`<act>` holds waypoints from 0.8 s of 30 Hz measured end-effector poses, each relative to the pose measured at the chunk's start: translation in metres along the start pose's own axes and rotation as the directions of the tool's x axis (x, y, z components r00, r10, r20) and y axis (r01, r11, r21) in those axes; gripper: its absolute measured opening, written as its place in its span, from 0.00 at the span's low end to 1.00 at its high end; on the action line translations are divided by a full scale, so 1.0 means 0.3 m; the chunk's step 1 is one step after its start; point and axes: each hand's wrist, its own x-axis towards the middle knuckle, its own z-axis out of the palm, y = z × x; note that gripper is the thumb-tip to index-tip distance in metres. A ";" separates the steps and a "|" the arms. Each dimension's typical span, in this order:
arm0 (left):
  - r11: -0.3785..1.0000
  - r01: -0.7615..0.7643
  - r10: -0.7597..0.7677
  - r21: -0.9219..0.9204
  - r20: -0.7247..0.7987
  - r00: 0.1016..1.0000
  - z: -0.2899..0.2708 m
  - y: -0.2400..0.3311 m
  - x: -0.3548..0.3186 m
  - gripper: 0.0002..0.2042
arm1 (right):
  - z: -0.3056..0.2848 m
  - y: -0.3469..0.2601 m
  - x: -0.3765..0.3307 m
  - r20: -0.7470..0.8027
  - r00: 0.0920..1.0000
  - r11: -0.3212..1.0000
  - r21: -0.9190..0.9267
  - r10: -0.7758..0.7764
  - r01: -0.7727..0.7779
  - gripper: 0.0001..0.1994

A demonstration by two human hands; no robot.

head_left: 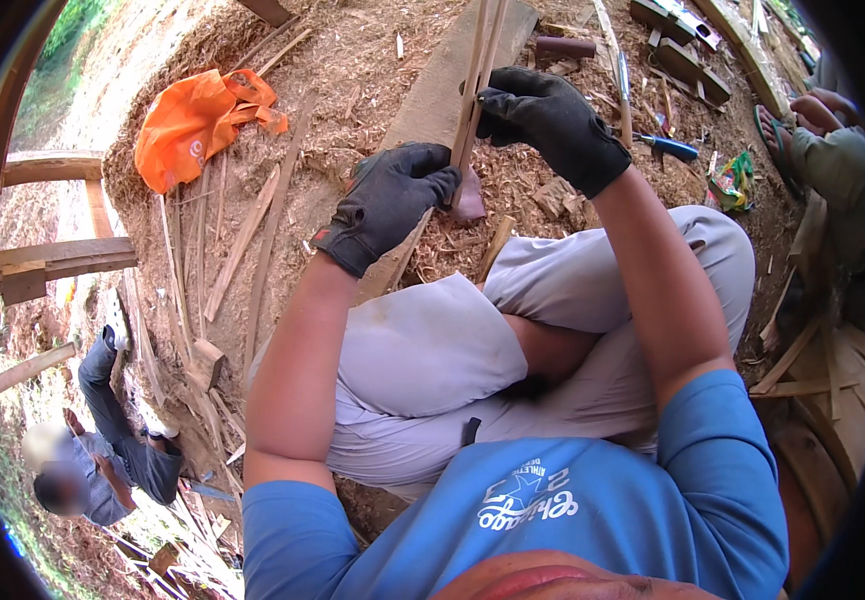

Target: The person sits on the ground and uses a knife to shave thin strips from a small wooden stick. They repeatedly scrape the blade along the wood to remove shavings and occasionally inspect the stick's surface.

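Note:
Two thin wooden strips stand close together, running up past the top edge of the view. My left hand, in a black glove, grips them near their lower end. My right hand, gloved the same way, has its fingertips pinched together at the strips' right side, higher up. A tiny thing shows at those fingertips, too small to name. Behind the strips a wide wooden board lies slanting on the ground. A reddish-brown piece sits just below the strips' lower end.
Wood shavings cover the ground. An orange bag lies to the left, near loose wood strips. Hand planes and a blue-handled tool are at upper right. Another person sits at right; a second person is at far left.

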 end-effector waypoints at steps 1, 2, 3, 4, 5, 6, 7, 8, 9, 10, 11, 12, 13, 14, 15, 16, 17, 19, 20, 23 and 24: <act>1.000 -0.001 0.001 0.025 0.001 1.000 -0.004 0.002 -0.002 0.19 | 0.002 -0.001 -0.001 0.007 1.000 1.000 0.014 0.000 0.000 0.19; 0.999 -0.003 0.002 0.049 0.002 1.000 -0.006 0.005 -0.004 0.19 | 0.003 0.000 -0.003 0.015 1.000 1.000 0.028 -0.001 0.000 0.19; 0.998 -0.007 0.008 0.069 -0.002 1.000 -0.007 0.010 -0.005 0.19 | 0.003 0.000 -0.004 0.017 1.000 1.000 0.027 -0.001 0.001 0.19; 0.996 -0.013 0.013 0.088 -0.005 1.000 -0.008 0.016 -0.006 0.19 | 0.003 0.001 -0.003 0.019 1.000 1.000 0.026 -0.002 0.001 0.19; 0.994 -0.018 0.019 0.108 -0.009 1.000 -0.007 0.020 -0.007 0.19 | 0.001 0.001 -0.003 0.020 1.000 1.000 0.024 -0.002 0.002 0.19; 0.995 -0.021 0.023 0.099 -0.019 1.000 -0.005 0.022 -0.010 0.19 | 0.001 0.003 -0.002 0.021 1.000 1.000 0.023 -0.003 0.003 0.19; 0.996 -0.025 0.027 0.090 -0.029 0.999 -0.001 0.026 -0.012 0.18 | -0.001 0.006 -0.001 0.021 1.000 1.000 0.022 -0.004 0.004 0.19; 0.996 -0.028 0.032 0.082 -0.039 0.999 0.001 0.028 -0.013 0.18 | -0.002 0.008 0.000 0.021 1.000 1.000 0.020 -0.005 0.005 0.19; 0.997 -0.026 0.028 0.068 -0.030 0.999 -0.001 0.020 -0.011 0.18 | 0.000 0.010 0.002 0.019 1.000 1.000 0.027 -0.002 0.001 0.19; 0.998 -0.024 0.025 0.053 -0.021 0.999 -0.001 0.006 -0.006 0.18 | 0.001 0.012 0.005 0.017 1.000 0.999 0.034 0.001 -0.002 0.19; 0.999 -0.022 0.022 0.039 -0.013 1.000 -0.002 -0.004 -0.003 0.18 | 0.004 0.013 0.006 0.015 1.000 0.999 0.041 0.005 -0.005 0.19; 0.999 -0.023 0.023 0.035 -0.007 1.000 -0.002 -0.010 -0.001 0.18 | 0.006 0.013 0.006 0.012 1.000 0.999 0.038 0.003 -0.003 0.19; 0.999 -0.024 0.024 0.032 -0.001 1.000 0.000 -0.013 0.000 0.18 | 0.010 0.010 0.006 0.008 1.000 0.999 0.035 0.001 -0.002 0.20; 0.999 -0.025 0.025 0.028 0.004 1.000 0.000 -0.015 0.001 0.18 | 0.014 0.007 0.005 0.005 1.000 0.999 0.032 -0.001 0.000 0.20; 0.999 -0.016 0.015 0.041 0.016 1.000 0.003 -0.006 0.001 0.18 | 0.015 0.002 0.003 -0.007 1.000 0.999 0.032 0.005 -0.005 0.20; 0.998 -0.007 0.005 0.055 0.027 1.000 0.004 0.007 -0.001 0.17 | 0.017 -0.004 0.000 -0.019 1.000 0.999 0.033 0.010 -0.010 0.20; 0.998 0.002 -0.005 0.068 0.038 0.999 0.005 0.018 -0.003 0.17 | 0.019 -0.010 -0.004 -0.030 0.999 0.999 0.033 0.016 -0.015 0.20; 0.998 -0.011 0.009 0.068 0.020 1.000 0.005 0.027 -0.012 0.15 | 0.027 -0.030 -0.013 -0.022 0.999 0.997 0.068 0.029 -0.027 0.21; 0.998 -0.017 0.016 0.068 0.011 1.000 0.005 0.028 -0.015 0.15 | 0.034 -0.035 -0.018 -0.017 0.999 0.996 0.086 0.035 -0.034 0.21; 0.995 -0.022 0.021 0.095 0.002 1.000 0.010 -0.014 -0.005 0.15 | 0.107 -0.017 -0.031 -0.063 0.997 0.992 -0.116 -0.052 0.045 0.19; 0.974 -0.071 0.075 0.213 -0.008 0.997 0.019 0.009 -0.009 0.16 | 0.122 -0.008 -0.042 -0.060 0.997 0.964 -0.265 -0.056 0.038 0.19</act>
